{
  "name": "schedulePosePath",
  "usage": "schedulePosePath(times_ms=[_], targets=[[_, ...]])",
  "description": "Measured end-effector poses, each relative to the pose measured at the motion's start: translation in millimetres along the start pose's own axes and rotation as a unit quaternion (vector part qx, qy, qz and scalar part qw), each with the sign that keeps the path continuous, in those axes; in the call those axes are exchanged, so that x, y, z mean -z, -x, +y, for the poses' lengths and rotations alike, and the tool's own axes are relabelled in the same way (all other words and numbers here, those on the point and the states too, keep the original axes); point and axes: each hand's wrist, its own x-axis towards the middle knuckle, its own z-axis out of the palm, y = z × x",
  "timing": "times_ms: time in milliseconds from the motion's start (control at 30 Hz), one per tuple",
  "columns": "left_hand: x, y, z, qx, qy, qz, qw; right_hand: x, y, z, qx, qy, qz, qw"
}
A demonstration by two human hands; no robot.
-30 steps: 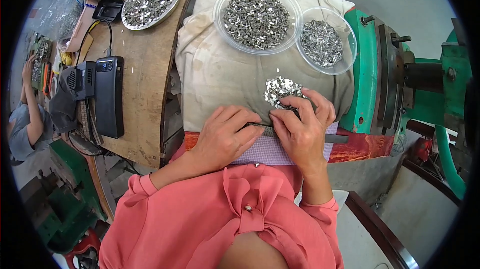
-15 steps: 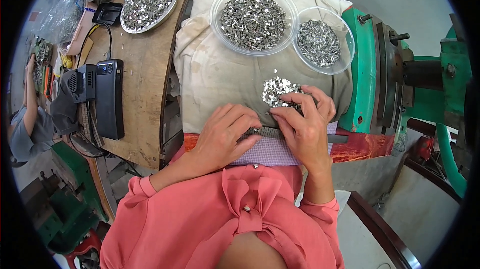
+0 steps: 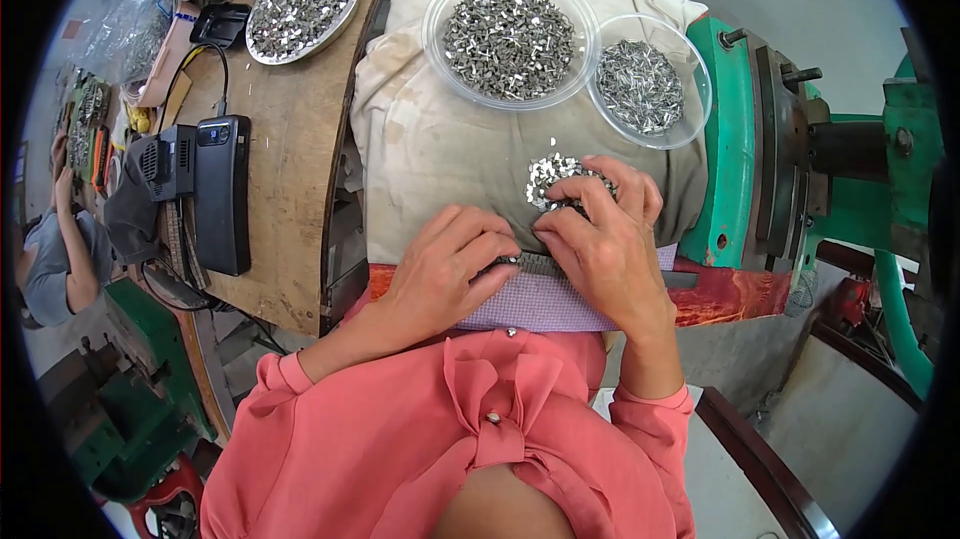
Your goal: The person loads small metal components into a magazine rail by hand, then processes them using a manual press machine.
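Observation:
A loose pile of small, shiny flat metal pieces point(image 3: 548, 177) lies on the grey-brown cloth point(image 3: 440, 164). My right hand point(image 3: 612, 244) bends over the pile's right and near side. Its thumb and index finger come close together at the pile's near edge; anything pinched there is too small to make out. Nearer to me runs a narrow grey notched metal strip point(image 3: 542, 266), partly covered by my right hand. My left hand point(image 3: 450, 261) is closed round the strip's left end, thumb below and fingers above. A small bright piece shows at its fingertips.
Beyond the pile stand a large clear bowl point(image 3: 432, 57) of small metal parts and a smaller clear bowl point(image 3: 702, 89) of pin-like parts. A green machine point(image 3: 722, 179) borders the right. On the wooden table point(image 3: 290, 159) at left are a black power bank point(image 3: 222, 199) and another bowl point(image 3: 352, 14).
My right hand has shifted slightly, its fingertips curling further over the pile's near side. My left hand stays nearly in place. At far left, another person's arms have moved.

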Motion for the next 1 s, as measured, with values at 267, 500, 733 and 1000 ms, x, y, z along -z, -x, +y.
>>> schedulePosePath(times_ms=[267, 500, 733, 1000], targets=[[-4.0, -1.9, -1.9, -0.037, -0.018, 0.011, 0.999, -8.7, 1.4, -2.1, 0.000, -0.003, 0.020, 1.000], [-5.9, -1.0, -2.1, -0.045, -0.028, 0.025, 0.998, -5.9, 24.0, -15.1, -0.022, -0.003, 0.099, 0.995], [-5.5, -0.3, -1.6, -0.084, -0.067, 0.022, 0.994, -9.8, 41.0, -23.9, -0.058, -0.007, 0.080, 0.995], [-7.1, -2.1, -0.9, -0.032, -0.010, 0.005, 0.999, -15.9, 9.8, -12.0, -0.047, 0.091, 0.118, 0.988]])
